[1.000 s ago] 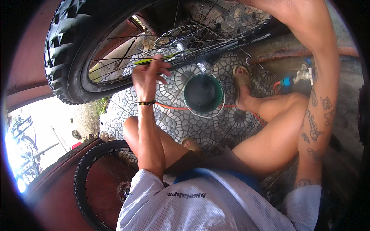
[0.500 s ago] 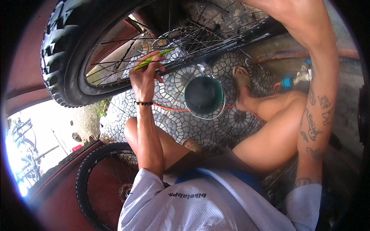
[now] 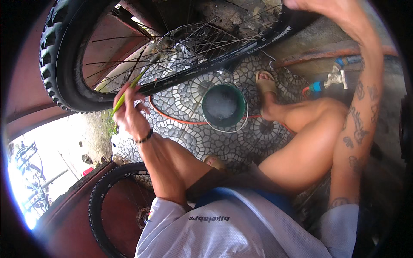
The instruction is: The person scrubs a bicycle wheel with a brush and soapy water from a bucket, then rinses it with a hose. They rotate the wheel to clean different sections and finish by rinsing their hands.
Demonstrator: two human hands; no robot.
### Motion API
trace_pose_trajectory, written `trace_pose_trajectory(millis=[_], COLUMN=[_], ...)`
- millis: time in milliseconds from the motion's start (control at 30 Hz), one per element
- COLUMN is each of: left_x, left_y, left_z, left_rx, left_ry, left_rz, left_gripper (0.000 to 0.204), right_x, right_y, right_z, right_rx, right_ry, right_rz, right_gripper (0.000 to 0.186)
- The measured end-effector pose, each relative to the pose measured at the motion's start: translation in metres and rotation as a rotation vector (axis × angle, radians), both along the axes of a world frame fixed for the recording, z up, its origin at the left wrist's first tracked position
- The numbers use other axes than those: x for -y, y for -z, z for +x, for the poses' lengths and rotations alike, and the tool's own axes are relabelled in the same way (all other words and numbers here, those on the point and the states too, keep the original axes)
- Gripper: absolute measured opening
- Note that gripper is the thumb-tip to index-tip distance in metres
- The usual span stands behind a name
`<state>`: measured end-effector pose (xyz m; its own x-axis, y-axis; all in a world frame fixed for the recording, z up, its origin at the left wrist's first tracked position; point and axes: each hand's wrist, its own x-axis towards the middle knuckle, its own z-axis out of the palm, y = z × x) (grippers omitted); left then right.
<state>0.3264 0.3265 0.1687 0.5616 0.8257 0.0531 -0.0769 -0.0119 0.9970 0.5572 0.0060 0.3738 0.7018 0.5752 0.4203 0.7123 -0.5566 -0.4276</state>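
A large bicycle wheel (image 3: 58, 81) with a knobby black tyre, thin spokes and a hub stands tilted across the top of the view. My left hand (image 3: 128, 114) is closed around a slim yellow-green brush (image 3: 137, 81), whose dark tip points up toward the spokes. This hand lies at the near left of the rim and is slightly blurred. My right hand (image 3: 293, 3) is at the tyre's upper right side, cut off by the top edge, so its fingers are hidden.
A dark green bucket (image 3: 244, 109) of greyish liquid stands on the pebble-mosaic floor (image 3: 185, 139) between my feet. An orange hose (image 3: 172, 119) runs behind it. At right is a tap (image 3: 335, 79) with a blue connector. A second wheel (image 3: 95, 215) leans at lower left.
My left hand has moved left and slightly toward me with the brush, away from the spokes near the hub. The wheel has shifted a little leftward. My right hand now shows at the top edge.
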Motion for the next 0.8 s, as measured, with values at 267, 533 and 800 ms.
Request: trace_pose_trajectory(millis=[267, 533, 800], left_x=[0.133, 0.145, -0.008], left_y=[0.104, 0.102, -0.005], left_z=[-0.022, -0.014, -0.024], left_rx=[-0.707, -0.857, -0.057], left_ry=[0.778, 0.833, 0.106], left_rz=[0.865, 0.608, -0.085], left_gripper=[0.018, 0.024, 0.026], right_x=[0.008, -0.046, -0.046], right_y=[0.003, -0.005, 0.008], right_z=[0.007, -0.028, -0.013], right_rx=[-0.190, 0.109, 0.032], right_ry=[-0.140, -0.444, -0.409], right_rz=[0.062, 0.199, 0.244], right_gripper=[0.090, 0.064, 0.067])
